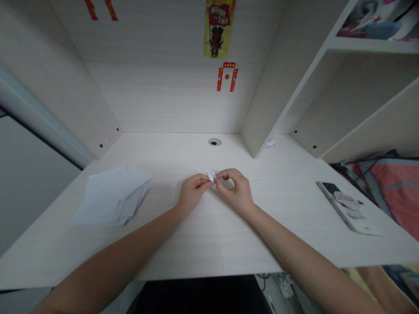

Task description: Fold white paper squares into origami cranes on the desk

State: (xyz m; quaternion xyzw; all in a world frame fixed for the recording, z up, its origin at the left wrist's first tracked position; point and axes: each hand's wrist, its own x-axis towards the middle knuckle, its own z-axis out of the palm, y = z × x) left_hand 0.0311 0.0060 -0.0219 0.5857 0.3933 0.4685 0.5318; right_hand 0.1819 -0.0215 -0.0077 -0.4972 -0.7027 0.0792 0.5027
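Observation:
A small piece of folded white paper [211,175] is pinched between my two hands over the middle of the desk. My left hand [194,188] grips it from the left, thumb and fingers pressed together. From the right, my right hand [236,186] pinches its edge between thumb and forefinger; a ring shows on one finger. The fingertips cover the paper's lower part, so its full shape is hidden. Left of my left hand lies a loose stack of white paper sheets [109,194].
A phone in a decorated case [348,207] lies at the right of the pale desk [183,257]. Behind my hands is a round cable hole [214,142]. A vertical divider [262,117] stands at back right, with a white scrap [270,143] beside it.

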